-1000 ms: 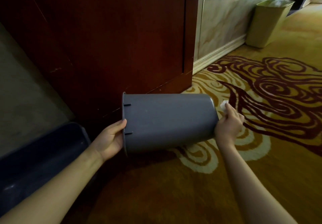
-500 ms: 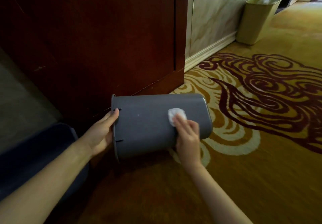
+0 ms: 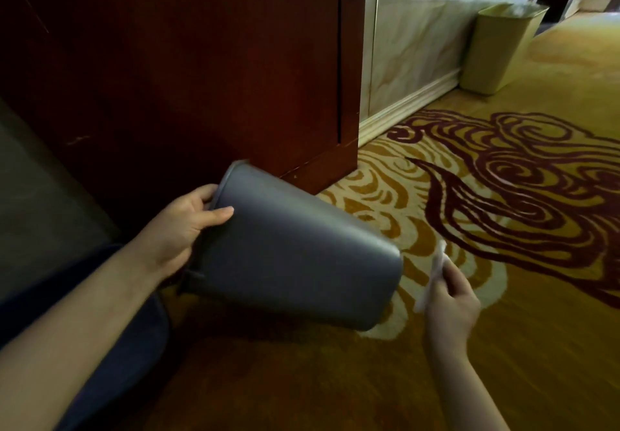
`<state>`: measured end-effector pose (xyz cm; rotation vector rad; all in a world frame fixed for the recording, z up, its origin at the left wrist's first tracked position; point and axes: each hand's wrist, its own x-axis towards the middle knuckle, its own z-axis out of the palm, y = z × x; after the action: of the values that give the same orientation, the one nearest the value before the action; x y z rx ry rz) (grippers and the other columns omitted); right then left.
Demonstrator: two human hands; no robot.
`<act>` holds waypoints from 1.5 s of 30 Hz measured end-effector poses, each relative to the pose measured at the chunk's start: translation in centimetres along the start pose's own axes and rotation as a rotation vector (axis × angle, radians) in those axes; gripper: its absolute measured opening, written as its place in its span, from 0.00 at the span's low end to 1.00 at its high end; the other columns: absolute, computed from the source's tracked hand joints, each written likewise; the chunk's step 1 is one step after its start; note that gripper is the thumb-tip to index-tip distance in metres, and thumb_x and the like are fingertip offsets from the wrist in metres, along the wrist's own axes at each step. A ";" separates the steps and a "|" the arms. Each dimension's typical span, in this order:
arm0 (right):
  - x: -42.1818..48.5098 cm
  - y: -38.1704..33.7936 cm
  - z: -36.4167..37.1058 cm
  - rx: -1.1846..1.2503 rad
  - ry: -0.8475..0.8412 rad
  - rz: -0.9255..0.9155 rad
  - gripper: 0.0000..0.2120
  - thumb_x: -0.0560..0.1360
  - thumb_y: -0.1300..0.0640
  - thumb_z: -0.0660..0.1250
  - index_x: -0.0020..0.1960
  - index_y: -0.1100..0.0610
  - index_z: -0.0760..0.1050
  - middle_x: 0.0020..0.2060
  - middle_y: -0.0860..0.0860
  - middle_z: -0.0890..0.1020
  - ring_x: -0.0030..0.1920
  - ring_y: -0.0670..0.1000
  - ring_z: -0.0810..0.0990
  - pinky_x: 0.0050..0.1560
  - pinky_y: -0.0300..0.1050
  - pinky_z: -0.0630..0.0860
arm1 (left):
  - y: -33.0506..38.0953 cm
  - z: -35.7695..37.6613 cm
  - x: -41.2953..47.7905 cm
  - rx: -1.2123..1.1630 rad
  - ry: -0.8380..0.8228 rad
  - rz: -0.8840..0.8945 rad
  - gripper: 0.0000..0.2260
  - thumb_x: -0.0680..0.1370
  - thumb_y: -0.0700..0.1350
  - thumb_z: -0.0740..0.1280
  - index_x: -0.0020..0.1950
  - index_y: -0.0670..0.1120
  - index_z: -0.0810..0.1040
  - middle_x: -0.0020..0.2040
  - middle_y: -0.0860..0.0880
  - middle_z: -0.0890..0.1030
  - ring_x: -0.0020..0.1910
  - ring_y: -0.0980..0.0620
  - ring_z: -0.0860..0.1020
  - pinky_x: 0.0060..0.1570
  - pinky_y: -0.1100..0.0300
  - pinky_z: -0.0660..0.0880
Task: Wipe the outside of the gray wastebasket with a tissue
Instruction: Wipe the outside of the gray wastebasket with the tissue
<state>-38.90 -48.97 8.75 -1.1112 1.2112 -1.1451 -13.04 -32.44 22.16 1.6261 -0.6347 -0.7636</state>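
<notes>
The gray wastebasket (image 3: 292,249) hangs tilted above the carpet, its open rim up and to the left, its closed bottom down and to the right. My left hand (image 3: 181,226) grips the rim, thumb across the outer wall. To the right of the basket's bottom, my right hand (image 3: 449,303) pinches a white tissue (image 3: 434,269), which is blurred and clear of the basket. The inside of the basket is hidden.
A dark red wooden cabinet (image 3: 201,78) stands right behind the basket. A yellow-green wastebasket (image 3: 496,44) sits against the marble wall at the far right. Patterned carpet (image 3: 503,195) spreads to the right. A dark blue shape (image 3: 110,363) lies under my left forearm.
My right hand has lifted the tissue off the basket's side and pulled back to the right. My left hand has tipped the basket, rim higher and bottom lower.
</notes>
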 end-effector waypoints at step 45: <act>5.7 5.3 8.3 -0.378 -0.401 0.020 0.15 0.78 0.62 0.59 0.64 0.55 0.75 0.55 0.53 0.81 0.47 0.49 0.81 0.44 0.39 0.79 | -1.8 -7.7 3.1 0.545 0.006 0.001 0.27 0.59 0.70 0.71 0.55 0.61 0.78 0.47 0.54 0.86 0.42 0.51 0.85 0.36 0.57 0.80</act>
<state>-30.27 -54.06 3.33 -1.5239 1.1377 -0.6437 -5.10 -29.61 20.87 2.1188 -0.8915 -0.6130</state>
